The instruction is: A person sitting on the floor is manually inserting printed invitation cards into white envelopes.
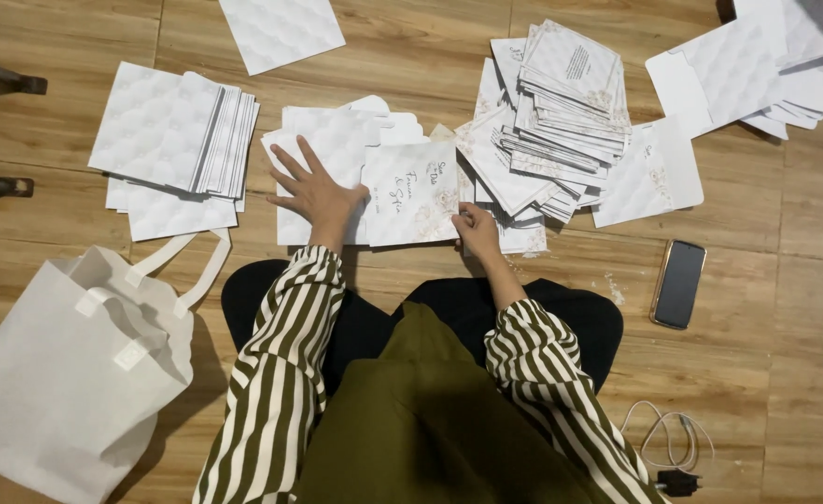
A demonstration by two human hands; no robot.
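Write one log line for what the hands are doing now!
left hand: flat on white envelope | right hand: pinching card edge | nearby: card pile, phone, white bag

Warm, even indoor light; soft shadows (slight edge distortion), sharp focus.

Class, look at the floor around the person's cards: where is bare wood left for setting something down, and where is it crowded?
Bare wood lies between the left stack and the white bag, and right of the phone above the charger cable. It is crowded ahead of both hands, around the messy card pile.
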